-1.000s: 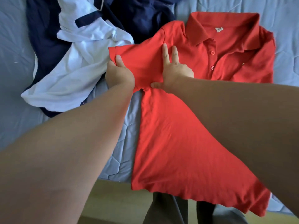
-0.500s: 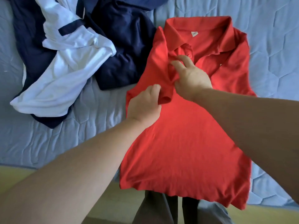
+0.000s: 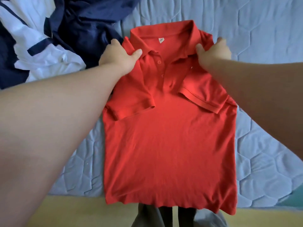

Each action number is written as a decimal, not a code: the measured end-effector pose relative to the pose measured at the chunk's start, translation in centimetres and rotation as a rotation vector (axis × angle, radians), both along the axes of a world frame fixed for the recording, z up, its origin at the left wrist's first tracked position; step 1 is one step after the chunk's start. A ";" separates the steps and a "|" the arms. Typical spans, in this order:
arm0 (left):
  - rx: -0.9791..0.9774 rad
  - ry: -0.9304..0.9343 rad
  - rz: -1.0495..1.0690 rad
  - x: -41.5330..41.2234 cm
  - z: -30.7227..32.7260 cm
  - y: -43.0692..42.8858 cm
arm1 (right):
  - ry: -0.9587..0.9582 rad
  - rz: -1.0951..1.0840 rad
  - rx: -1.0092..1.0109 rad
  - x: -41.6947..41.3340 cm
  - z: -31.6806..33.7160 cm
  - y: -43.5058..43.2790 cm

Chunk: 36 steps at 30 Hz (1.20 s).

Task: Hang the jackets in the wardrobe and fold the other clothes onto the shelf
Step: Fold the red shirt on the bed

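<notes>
2 hands on the red polo shirt [image 3: 168, 145]: left hand [image 3: 118, 56] grips 1 shoulder, thumb on top; right hand [image 3: 213, 53] grips the other. Shirt lies front-up on the quilted bed cover [image 3: 254, 30], sleeves folded in over the chest. White neck label [image 3: 161, 40]: text unreadable. Navy and white clothes [image 3: 49, 59] heaped upper left.

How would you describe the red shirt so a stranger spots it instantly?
On the blue quilt, right of the navy-and-white pile, lies the red shirt. The left hand and right hand grip its shoulders. Alone in red, sleeves folded inward.
</notes>
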<state>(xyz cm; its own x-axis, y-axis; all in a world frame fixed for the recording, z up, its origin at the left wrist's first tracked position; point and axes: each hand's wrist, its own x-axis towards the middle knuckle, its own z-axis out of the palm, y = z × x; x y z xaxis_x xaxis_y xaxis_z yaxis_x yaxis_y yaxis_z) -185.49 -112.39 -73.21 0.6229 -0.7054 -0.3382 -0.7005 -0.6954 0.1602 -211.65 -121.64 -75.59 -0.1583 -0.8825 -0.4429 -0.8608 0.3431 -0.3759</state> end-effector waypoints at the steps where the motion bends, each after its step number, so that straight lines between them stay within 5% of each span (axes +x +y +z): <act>1: 0.022 0.035 0.024 0.2 0.0 -0.6 | -0.039 -0.014 0.061 0.0 0.1 -0.8; 7: -0.003 0.203 0.186 0.5 1.1 -1.8 | -0.509 -0.332 0.179 1.1 1.9 -2.7; 13: -0.193 0.286 0.265 0.0 3.4 -0.6 | -0.507 -0.169 0.101 0.3 4.7 -1.5; 20: -0.366 0.671 0.413 -2.9 6.2 6.7 | -0.286 0.167 -0.059 -2.7 7.0 7.6; 28: -0.064 0.236 -0.292 -7.7 5.9 23.4 | -0.017 0.865 0.006 -9.2 7.4 21.7; 36: 0.094 0.180 -0.521 -8.4 3.8 36.1 | 0.138 1.307 -0.041 -16.2 5.1 30.7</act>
<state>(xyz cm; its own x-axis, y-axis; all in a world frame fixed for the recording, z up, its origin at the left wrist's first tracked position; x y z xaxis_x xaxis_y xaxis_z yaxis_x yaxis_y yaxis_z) -193.86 -76.30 -69.41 0.1267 -0.8663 -0.4832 -0.9228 -0.2816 0.2630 -227.84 -90.95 -70.44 0.7759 -0.4308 -0.4608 -0.5789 -0.7764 -0.2489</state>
